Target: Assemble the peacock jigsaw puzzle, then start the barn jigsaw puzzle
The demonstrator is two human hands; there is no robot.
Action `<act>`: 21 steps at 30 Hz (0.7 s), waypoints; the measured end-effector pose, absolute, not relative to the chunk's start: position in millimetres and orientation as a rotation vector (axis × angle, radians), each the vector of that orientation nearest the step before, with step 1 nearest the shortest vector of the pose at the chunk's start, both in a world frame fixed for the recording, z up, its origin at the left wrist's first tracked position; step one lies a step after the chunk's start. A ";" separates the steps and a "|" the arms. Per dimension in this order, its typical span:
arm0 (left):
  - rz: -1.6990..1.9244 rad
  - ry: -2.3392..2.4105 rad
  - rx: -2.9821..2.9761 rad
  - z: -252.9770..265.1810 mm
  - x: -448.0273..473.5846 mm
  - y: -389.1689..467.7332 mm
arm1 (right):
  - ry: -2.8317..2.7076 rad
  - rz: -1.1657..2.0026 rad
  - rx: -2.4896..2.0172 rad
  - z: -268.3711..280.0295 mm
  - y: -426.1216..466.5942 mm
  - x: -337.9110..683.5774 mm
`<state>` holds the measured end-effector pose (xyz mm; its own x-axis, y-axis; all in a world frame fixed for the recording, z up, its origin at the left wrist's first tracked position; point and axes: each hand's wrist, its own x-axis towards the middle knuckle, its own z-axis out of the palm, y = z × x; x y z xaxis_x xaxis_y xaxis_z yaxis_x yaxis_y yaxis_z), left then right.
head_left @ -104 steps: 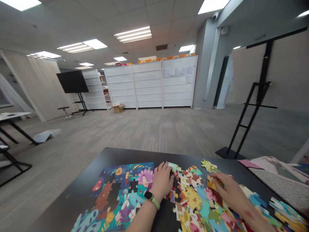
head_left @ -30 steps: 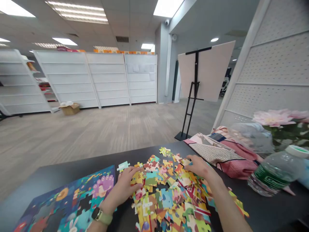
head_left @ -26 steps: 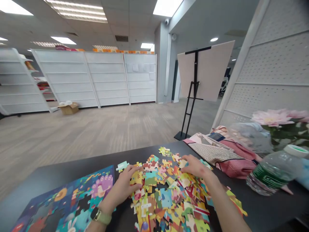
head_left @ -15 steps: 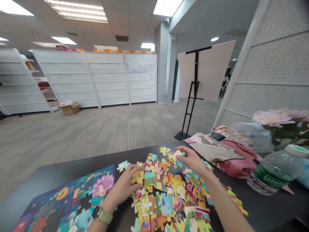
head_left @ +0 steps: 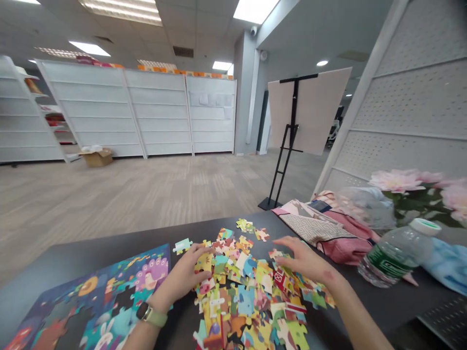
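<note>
Loose puzzle pieces point(head_left: 245, 300) lie heaped on the bench point(head_left: 91, 253) between the left hand point(head_left: 184, 277) and right hand point(head_left: 304, 260), each grip wide, with none visibly held; probably light, stiff card, best pinched at opposite edges.

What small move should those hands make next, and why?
Perhaps the right hand should gently spread the loose puzzle pieces: many overlap, partly covering one another, and that hand looks open, with nothing visible in its grasp.
</note>
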<state>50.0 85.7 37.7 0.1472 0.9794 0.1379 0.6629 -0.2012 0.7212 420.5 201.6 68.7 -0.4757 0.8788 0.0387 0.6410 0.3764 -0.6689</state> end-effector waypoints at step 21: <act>0.892 1.623 2.196 38.0 130.8 41.2 | -1.613 0.645 -1.483 18.6 183.2 530.3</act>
